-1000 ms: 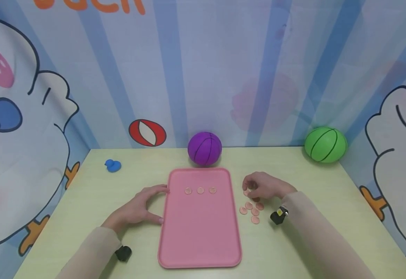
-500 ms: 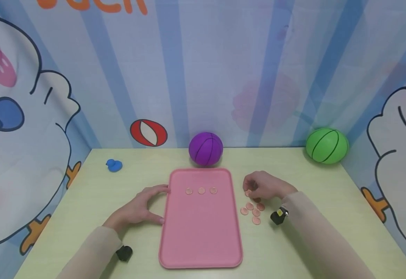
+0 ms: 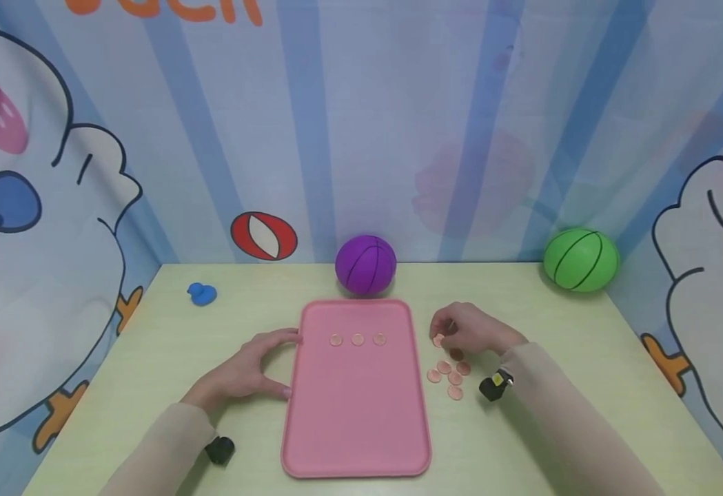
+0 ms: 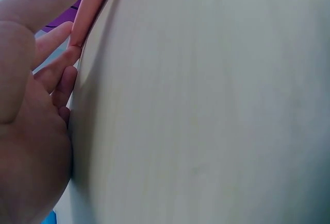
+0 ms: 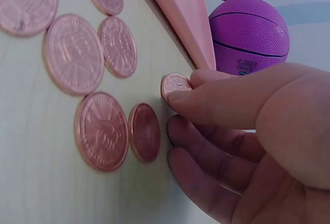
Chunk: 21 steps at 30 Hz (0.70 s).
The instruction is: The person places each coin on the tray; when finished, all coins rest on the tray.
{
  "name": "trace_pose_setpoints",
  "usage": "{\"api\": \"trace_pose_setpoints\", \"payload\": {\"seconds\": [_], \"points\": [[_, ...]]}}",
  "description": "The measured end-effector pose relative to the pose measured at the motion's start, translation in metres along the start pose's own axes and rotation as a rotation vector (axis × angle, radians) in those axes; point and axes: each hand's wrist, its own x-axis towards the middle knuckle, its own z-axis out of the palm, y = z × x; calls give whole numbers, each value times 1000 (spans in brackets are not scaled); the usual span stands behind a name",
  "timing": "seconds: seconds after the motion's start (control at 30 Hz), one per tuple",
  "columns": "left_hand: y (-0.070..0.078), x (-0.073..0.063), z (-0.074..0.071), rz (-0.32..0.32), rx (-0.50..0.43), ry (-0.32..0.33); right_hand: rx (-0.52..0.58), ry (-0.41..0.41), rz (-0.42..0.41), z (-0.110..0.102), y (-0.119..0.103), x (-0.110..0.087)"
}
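Note:
My right hand (image 3: 469, 327) pinches a copper coin (image 5: 174, 82) between thumb and forefinger, just right of the pink tray (image 3: 356, 413). Close by its fingers lie several more coins (image 5: 73, 54) on the table, some touching one another. Three coins (image 3: 358, 339) form a row across the upper part of the tray, evenly spaced. My left hand (image 3: 243, 367) rests at the tray's left edge, thumb and fingers spread and touching the rim. In the left wrist view, the fingers of that hand (image 4: 31, 147) lie against the tray's side.
A purple ball (image 3: 366, 264) stands just behind the tray. At the back right corner is a green ball (image 3: 581, 260). A small blue duck (image 3: 201, 294) sits at the back left. Printed cloth walls (image 3: 386, 124) enclose the pale table (image 3: 131, 351).
My right hand has shifted very slightly up and left with the coin in its pinch, uncovering more of a darker coin beneath it. The left hand and tray stay put.

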Motion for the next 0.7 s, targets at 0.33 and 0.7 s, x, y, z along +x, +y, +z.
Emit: {"api": "trace_pose_setpoints", "payload": {"seconds": [0.33,0.7], "points": [[0,1,0,7,-2,-4,49,33,10,0,1,-2],[-1,1,0,15,-9,-8,56,24,41,-1,4,-3]]}}
